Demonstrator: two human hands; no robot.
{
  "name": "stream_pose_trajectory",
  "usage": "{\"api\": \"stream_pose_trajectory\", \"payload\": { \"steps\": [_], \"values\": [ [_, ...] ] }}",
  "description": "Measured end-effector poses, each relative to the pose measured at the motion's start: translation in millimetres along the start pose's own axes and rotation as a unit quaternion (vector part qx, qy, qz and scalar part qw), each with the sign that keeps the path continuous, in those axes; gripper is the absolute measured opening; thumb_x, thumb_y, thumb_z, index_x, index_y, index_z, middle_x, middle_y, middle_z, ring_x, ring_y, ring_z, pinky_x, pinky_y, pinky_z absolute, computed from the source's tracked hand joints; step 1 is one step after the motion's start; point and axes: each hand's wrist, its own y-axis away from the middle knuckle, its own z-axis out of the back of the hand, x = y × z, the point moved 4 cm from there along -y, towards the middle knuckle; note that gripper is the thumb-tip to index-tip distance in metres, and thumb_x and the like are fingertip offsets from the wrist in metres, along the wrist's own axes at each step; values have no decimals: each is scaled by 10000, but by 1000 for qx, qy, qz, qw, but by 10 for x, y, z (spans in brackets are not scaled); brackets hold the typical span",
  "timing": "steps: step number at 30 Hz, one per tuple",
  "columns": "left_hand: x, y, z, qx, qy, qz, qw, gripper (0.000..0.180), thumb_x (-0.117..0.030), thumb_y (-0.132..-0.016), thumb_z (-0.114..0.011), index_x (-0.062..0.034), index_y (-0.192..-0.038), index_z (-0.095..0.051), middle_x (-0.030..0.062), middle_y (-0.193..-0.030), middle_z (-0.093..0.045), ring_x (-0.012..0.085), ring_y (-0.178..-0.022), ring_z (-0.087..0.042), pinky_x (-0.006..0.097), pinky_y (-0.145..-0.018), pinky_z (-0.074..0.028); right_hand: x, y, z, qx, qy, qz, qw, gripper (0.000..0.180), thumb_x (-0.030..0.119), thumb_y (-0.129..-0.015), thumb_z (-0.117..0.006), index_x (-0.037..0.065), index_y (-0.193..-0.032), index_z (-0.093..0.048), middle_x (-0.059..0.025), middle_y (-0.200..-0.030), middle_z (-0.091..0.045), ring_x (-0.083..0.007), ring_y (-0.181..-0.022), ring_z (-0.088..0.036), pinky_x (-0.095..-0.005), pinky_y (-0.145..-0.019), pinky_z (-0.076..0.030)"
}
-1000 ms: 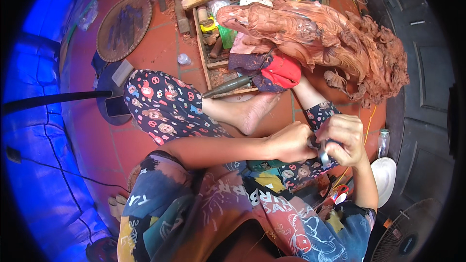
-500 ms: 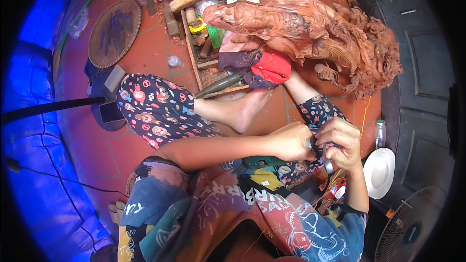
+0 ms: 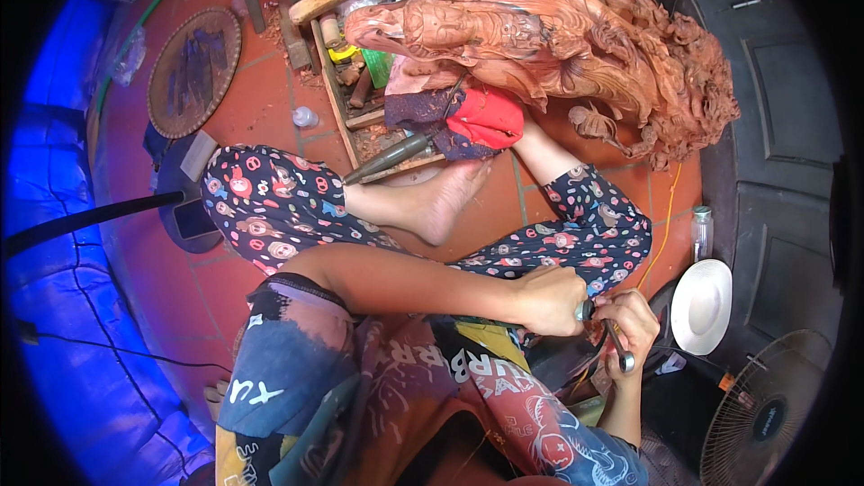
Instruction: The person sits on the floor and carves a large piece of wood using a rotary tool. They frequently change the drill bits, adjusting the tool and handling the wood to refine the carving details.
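Observation:
My left hand (image 3: 551, 300), its forearm crossing from the left, is closed round a dark tool (image 3: 587, 310); only its end shows past the fist. Close beside it my right hand (image 3: 633, 322) has its fingers curled on a wrench (image 3: 616, 342), whose round metal end points down past the fingers. The two hands meet just over my lap, so the contact between tool and wrench is partly hidden. Beyond my bent legs a carved reddish wooden sculpture (image 3: 504, 36) lies on its side, propped on a folded red and dark cloth (image 3: 486, 121).
A wooden tray (image 3: 337, 99) of tools and shavings stands under the sculpture, with a grey-green pointed cylinder (image 3: 387, 158) across its corner. A round woven tray (image 3: 168, 112) holds dark tools at far left. To the right are a glass jar (image 3: 703, 234), white hat-like disc (image 3: 702, 306) and fan (image 3: 765, 418).
Both hands have moved down toward my body, still together. The wrench's round end now shows more clearly below the right hand. The whole view has shifted slightly.

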Motion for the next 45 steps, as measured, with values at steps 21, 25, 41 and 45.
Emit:
{"api": "stream_pose_trajectory", "payload": {
  "steps": [21,25,41,45],
  "values": [
    [-64,19,38,4,9,53,999,261,-217,-775,-593,-11,-625,-651,148,-531,-614,230,-498,-653,343,-528,-535,125,-191,19,37,61,30,997,506,378,-928,-350,-3,-651,-536,-130,-651,-537,-339,-612,-557,-422,-719,-490],
    [-43,18,12,-11,8,37,999,243,-207,-744,-608,-11,-604,-645,139,-532,-616,230,-512,-651,351,-548,-530,115,-210,3,28,54,1,998,472,347,-937,-397,-1,-645,-527,-135,-625,-491,-343,-594,-528,-412,-604,-434],
    [203,-169,117,-127,-47,22,990,305,-319,-729,-621,-18,-700,-651,222,-661,-617,377,-680,-639,438,-643,-506,74,-414,58,3,89,80,993,296,249,-886,-459,1,-795,-592,-151,-774,-615,-347,-876,-632,-528,-974,-400],
    [233,-88,328,-123,-20,33,992,318,-315,-731,-654,1,-708,-623,196,-669,-622,306,-644,-636,403,-608,-483,248,-509,-4,-37,112,121,986,81,63,-732,-609,24,-803,-596,-121,-915,-613,-312,-887,-634,-397,-794,-496]
  ]
}}
